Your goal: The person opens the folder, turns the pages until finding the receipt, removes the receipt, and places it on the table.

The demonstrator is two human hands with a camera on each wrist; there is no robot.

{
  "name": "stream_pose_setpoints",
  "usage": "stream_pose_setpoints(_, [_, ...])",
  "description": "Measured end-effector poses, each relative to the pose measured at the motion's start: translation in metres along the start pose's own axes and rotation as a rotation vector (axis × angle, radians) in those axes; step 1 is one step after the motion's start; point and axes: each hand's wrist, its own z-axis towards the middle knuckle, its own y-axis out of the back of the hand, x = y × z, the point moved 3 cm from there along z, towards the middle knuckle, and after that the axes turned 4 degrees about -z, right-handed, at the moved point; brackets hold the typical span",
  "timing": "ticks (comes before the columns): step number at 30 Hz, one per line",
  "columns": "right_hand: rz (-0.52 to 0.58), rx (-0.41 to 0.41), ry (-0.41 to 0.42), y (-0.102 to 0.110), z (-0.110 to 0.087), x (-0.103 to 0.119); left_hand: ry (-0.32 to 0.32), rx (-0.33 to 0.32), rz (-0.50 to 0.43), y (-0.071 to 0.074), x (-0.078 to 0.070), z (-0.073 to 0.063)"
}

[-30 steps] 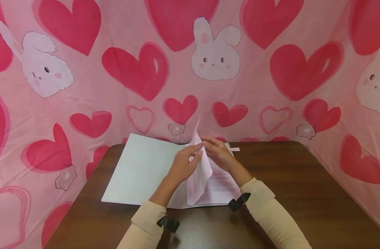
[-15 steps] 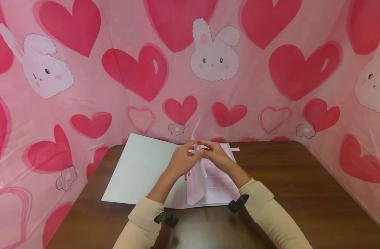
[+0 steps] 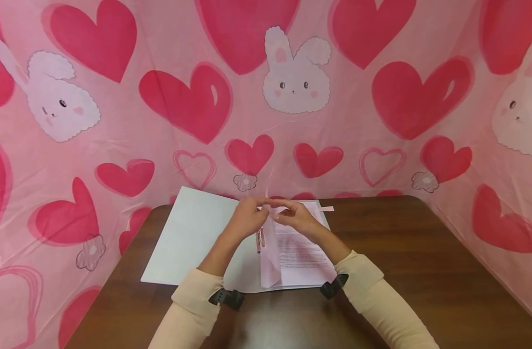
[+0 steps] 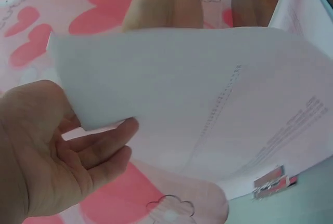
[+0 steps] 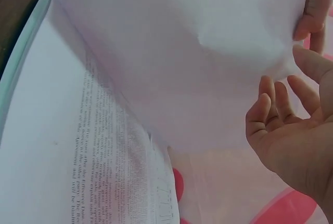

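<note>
A pale folder (image 3: 192, 237) lies spread on the table, with a stack of printed pages (image 3: 303, 254) on its right side. One sheet of paper (image 3: 270, 264) stands lifted from the stack, curving toward the left. My left hand (image 3: 246, 219) pinches the free edge of this sheet; in the left wrist view the sheet (image 4: 156, 83) hides part of the thumb side. On the sheet's other side, my right hand (image 5: 296, 130) has its fingers loosely bent near the paper, gripping nothing visible. A shiny fastener (image 4: 273, 182) shows at the pages' bound edge.
The dark wooden table (image 3: 392, 271) extends right of the folder. A small pink tab (image 3: 327, 209) sticks out at the folder's upper right. Behind the table hangs a pink cloth (image 3: 357, 111) with hearts and rabbits.
The lifted sheet has swung left, uncovering more of the printed page beneath. My left hand has moved left with it, and the fastener has come into view.
</note>
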Motion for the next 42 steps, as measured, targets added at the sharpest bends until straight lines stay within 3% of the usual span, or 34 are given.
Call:
stream_pose_setpoints(8, [-0.074, 0.064, 0.055, -0.001, -0.005, -0.006, 0.021, 0.057, 0.110, 0.013, 0.004, 0.002])
stream_pose_setpoints(17, [-0.140, 0.035, 0.045, 0.014, -0.015, -0.019, 0.084, 0.114, 0.035, 0.037, 0.021, -0.007])
stream_pose_setpoints(27, [-0.173, -0.044, 0.039, 0.044, -0.030, -0.043, 0.221, 0.132, 0.007, 0.059, 0.048, -0.017])
stream_pose_setpoints(32, [-0.194, -0.054, 0.027, 0.056, -0.040, -0.053, 0.257, 0.132, -0.013, 0.067, 0.063, -0.022])
stream_pose_setpoints(37, [-0.300, -0.060, 0.047, 0.067, -0.048, -0.063, 0.280, 0.126, -0.050, 0.073, 0.074, -0.028])
stream_pose_setpoints(42, [-0.445, -0.041, 0.005, 0.075, -0.060, -0.071, 0.327, 0.122, -0.056, 0.077, 0.083, -0.032])
